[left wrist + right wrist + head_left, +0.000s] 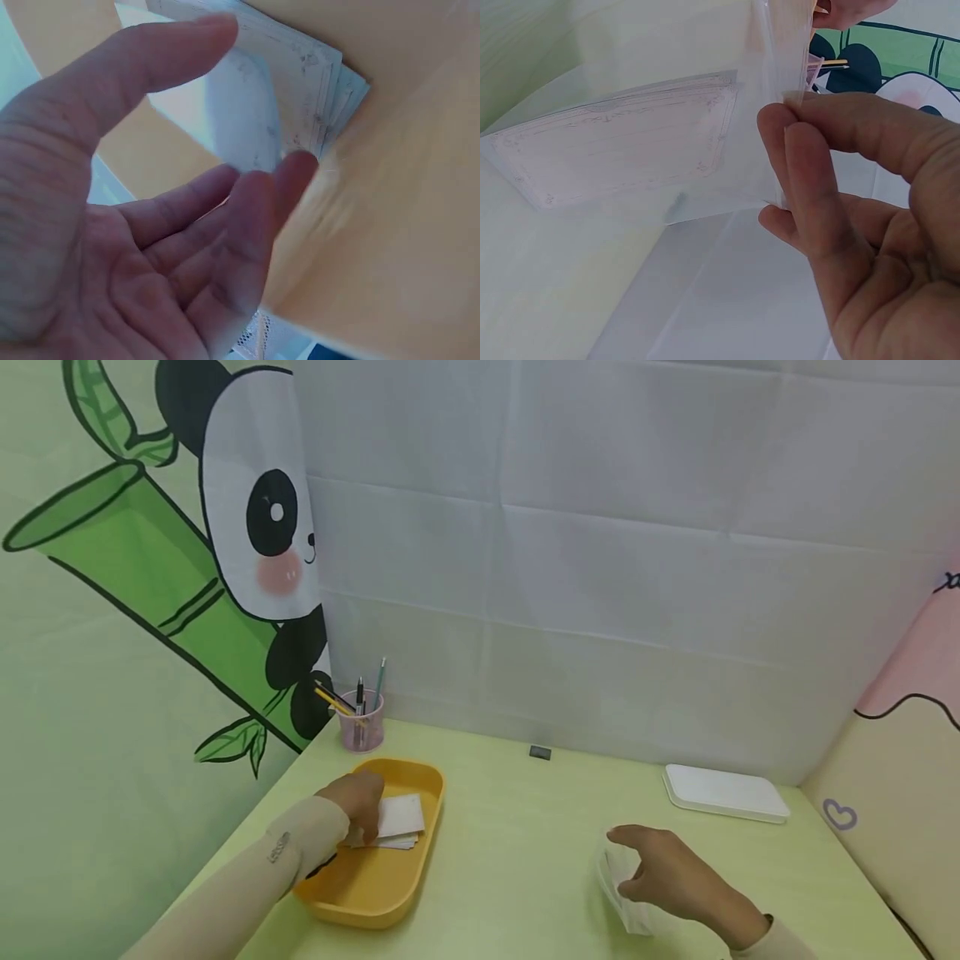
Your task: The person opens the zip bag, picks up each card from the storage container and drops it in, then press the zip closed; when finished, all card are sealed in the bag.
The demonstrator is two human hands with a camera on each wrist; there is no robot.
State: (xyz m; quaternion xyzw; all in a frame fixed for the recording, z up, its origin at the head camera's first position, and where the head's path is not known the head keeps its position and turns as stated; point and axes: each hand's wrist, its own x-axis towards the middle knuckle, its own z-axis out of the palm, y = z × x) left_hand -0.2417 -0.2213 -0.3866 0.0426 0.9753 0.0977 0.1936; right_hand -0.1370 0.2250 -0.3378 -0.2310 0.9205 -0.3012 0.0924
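Left hand: over the near-left part of the paper stack, inside the tray; left hand [356, 800] curved, thumb and fingertips on either side of a bowed white card [244, 112]. Whether it pinches that card, cannot tell.
Paper stack: stack of paper cards [402, 814], edges uneven, fine printed marks on the upper one; lies in the tray.
Tray: yellow-orange tray [360, 889], rounded corners, raised rim, on the left of the table.
Right hand: right hand [671, 872] grips the edge of a clear plastic container [634, 917], thumb and fingertips at its side. Container raised at a tilt, well apart from the tray; pouch or box, cannot tell.
Inside the container: white card with ornate border [622, 142], seen through the plastic.
Pen cup: pink mesh cup [362, 731] just beyond the tray, at the table's far-left corner; yellow pencil [333, 701], teal pencil [380, 681] and a dark pen lean in it.
Far edge: small dark block [540, 752] near the wall; flat white case [726, 793] to its right.
Table: pale yellow-green tabletop [510, 852].
Backdrop: creased white sheet [562, 568]; panda drawing [255, 527] and green bamboo to the left.
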